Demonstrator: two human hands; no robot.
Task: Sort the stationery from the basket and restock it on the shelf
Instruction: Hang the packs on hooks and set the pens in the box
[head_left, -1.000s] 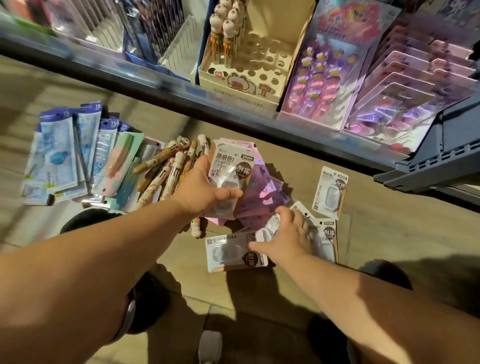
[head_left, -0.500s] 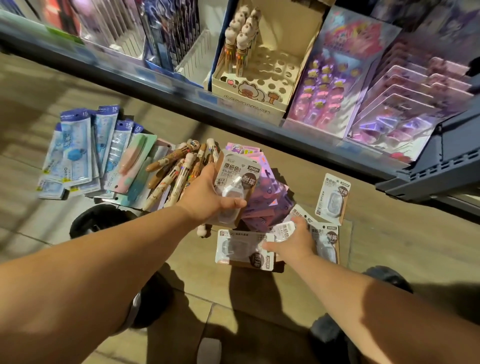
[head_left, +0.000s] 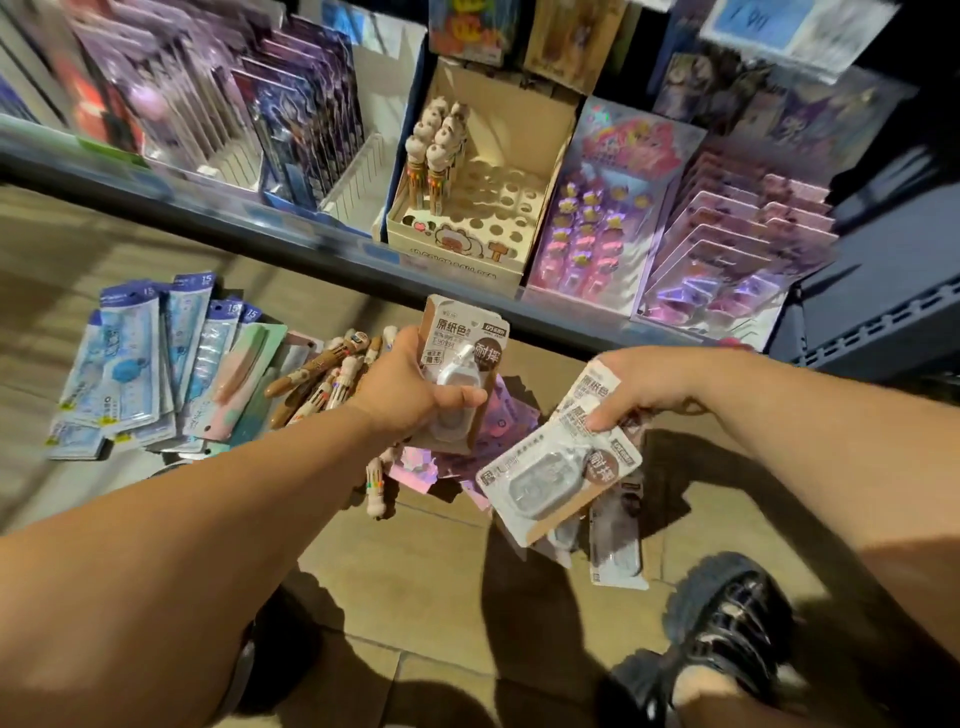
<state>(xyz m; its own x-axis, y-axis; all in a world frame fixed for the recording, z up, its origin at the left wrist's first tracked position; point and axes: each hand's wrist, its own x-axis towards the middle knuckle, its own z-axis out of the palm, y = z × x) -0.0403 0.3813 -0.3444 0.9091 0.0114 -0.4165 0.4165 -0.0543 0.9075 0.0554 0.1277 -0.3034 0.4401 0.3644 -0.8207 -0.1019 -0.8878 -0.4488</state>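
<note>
Just above the floor (head_left: 415, 571), in front of the shelf (head_left: 311, 241) lip: left hand (head_left: 410, 397) clamped on a correction-tape card (head_left: 460, 338), thumb across the blister, fingers behind. The card is upright with its long axis near vertical, top end toward the shelf, print facing the camera.

Right hand (head_left: 649, 384) pinches a small stack of the same cards (head_left: 550, 478) by one end. Front card's long axis is diagonal, free end hanging down-left. The two held lots are apart, with clear air between them.

Both forearms reach forward; right wrist bent down.

More tape cards (head_left: 615, 545) lie loose under the right hand. Purple holographic packs (head_left: 501, 415) sit below the gap. Character pens (head_left: 317, 374) are piled just left of the left hand, blue packs (head_left: 130, 364) fanned further left.

Pen display box (head_left: 467, 249) stands on the shelf behind the upright card, pink card rows (head_left: 727, 249) to its right. Black shoe (head_left: 727, 629) lower right.
</note>
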